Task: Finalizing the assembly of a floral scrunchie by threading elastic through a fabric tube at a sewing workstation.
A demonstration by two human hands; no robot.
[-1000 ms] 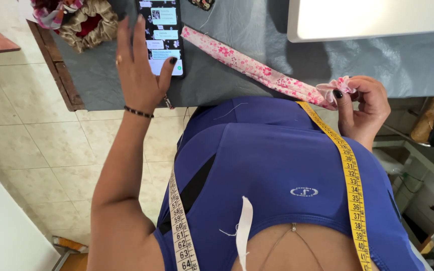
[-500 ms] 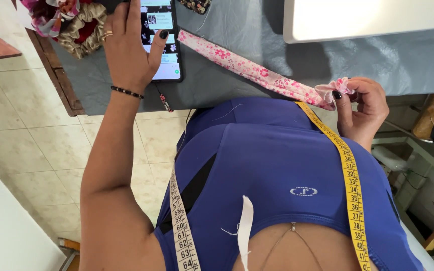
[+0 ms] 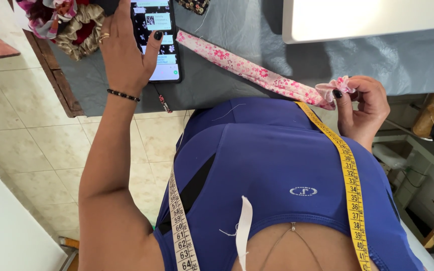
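My left hand (image 3: 124,55), with a black bead bracelet at the wrist, lies over the left edge of a black smartphone (image 3: 166,35) on the grey table (image 3: 247,30). Its thumb rests on the lit screen. My right hand (image 3: 365,108) is at the table's near edge, pinching the gathered end of a long pink floral fabric strip (image 3: 247,70). The strip runs diagonally across the table toward the phone. A yellow measuring tape (image 3: 350,175) hangs around my neck over my blue top.
Fabric scrunchies (image 3: 64,25) lie in a pile at the table's far left corner. A white flat-topped object (image 3: 367,17) stands at the back right. A small dark-and-red tool (image 3: 163,102) lies near the table edge. A beige tiled floor (image 3: 36,145) is on the left, cluttered shelves (image 3: 428,165) on the right.
My left hand has slid farther along the phone, from spread fingers on the screen to the thumb alone touching it. My right hand still holds the strip end.
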